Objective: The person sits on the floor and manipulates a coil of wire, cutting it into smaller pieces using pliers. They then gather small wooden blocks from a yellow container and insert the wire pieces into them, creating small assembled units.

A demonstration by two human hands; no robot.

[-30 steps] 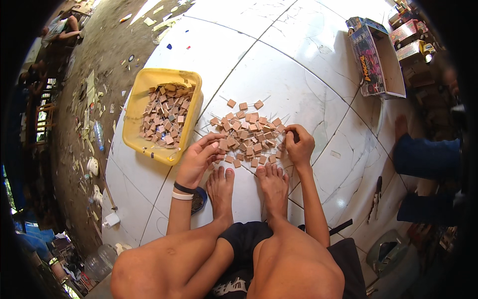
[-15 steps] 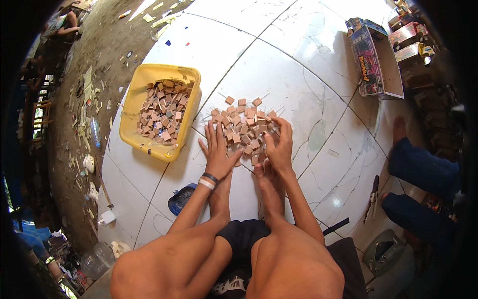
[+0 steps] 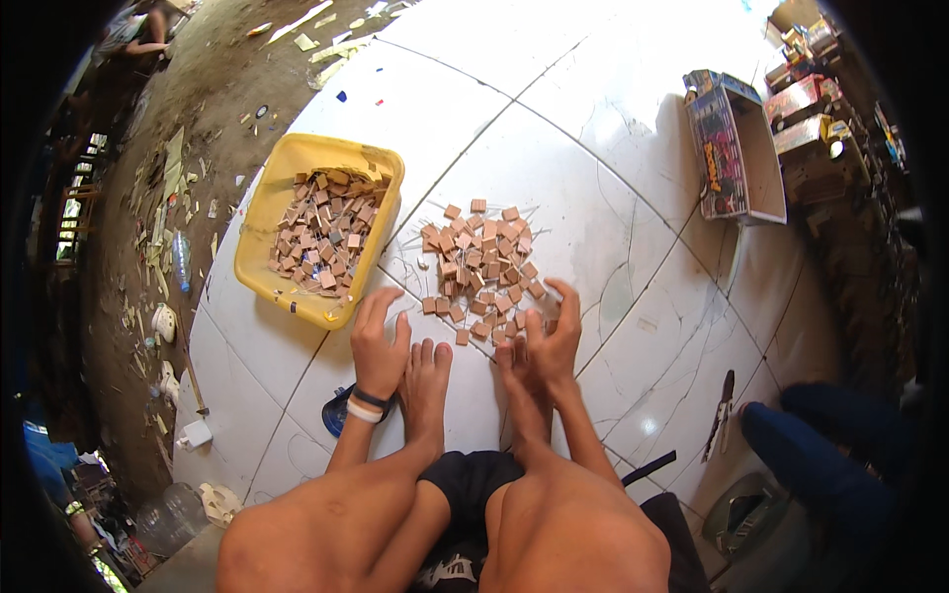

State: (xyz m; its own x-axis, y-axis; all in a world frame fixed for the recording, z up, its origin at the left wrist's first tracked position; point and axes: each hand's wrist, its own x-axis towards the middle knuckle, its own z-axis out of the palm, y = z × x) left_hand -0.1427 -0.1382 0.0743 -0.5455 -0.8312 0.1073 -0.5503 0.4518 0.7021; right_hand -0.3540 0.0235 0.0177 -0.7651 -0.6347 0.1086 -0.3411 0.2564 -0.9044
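Note:
A heap of small square wooden blocks (image 3: 479,259) lies on the white tiled floor in front of my feet, with thin pale rods poking out among them. My left hand (image 3: 379,346) is held off the heap's near left side, between it and the tub, thumb and fingers apart and nothing in them. At the heap's near right edge is my right hand (image 3: 556,331), its fingers curved and spread from the thumb, with no block visible in its grip. To the left stands a yellow plastic tub (image 3: 259,212) holding many similar blocks.
A dark blue round object (image 3: 336,410) sits by my left forearm. At the right are an open printed box (image 3: 727,148), a knife-like tool (image 3: 720,415) and another person's jeans-clad legs (image 3: 816,450). Scraps litter the dirt ground (image 3: 213,128) on the left.
Both hands have pulled back from the heap toward me, the left also moving left toward the tub. The other person's legs have shifted nearer the bottom right.

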